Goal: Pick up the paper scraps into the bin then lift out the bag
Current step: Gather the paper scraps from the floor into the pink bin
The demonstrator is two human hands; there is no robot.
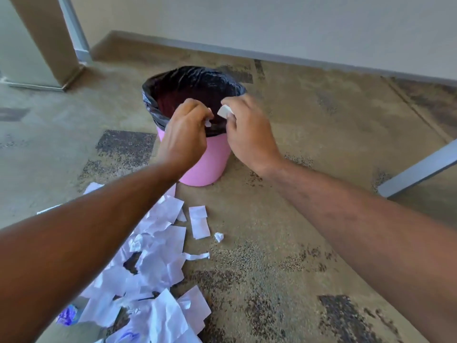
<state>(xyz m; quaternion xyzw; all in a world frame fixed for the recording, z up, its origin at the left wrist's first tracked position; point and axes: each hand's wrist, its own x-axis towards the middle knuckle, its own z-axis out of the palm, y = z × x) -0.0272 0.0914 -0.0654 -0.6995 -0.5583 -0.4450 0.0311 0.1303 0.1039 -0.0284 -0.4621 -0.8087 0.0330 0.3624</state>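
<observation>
A pink bin (211,159) stands on the floor, lined with a black bag (193,81) folded over its rim. Both of my hands hover over the bin's near rim. My left hand (184,134) is closed on a small white paper scrap (208,123). A larger white scrap (224,111) is pinched in the fingers of my right hand (249,134). A heap of white paper scraps (158,271) lies on the floor in front of the bin, partly hidden under my left forearm.
A single strip (199,221) and a small crumpled ball (218,236) lie just right of the heap. A grey bar (418,169) slants in from the right edge. A wall with a skirting board runs behind, and a column base (64,78) stands at the far left.
</observation>
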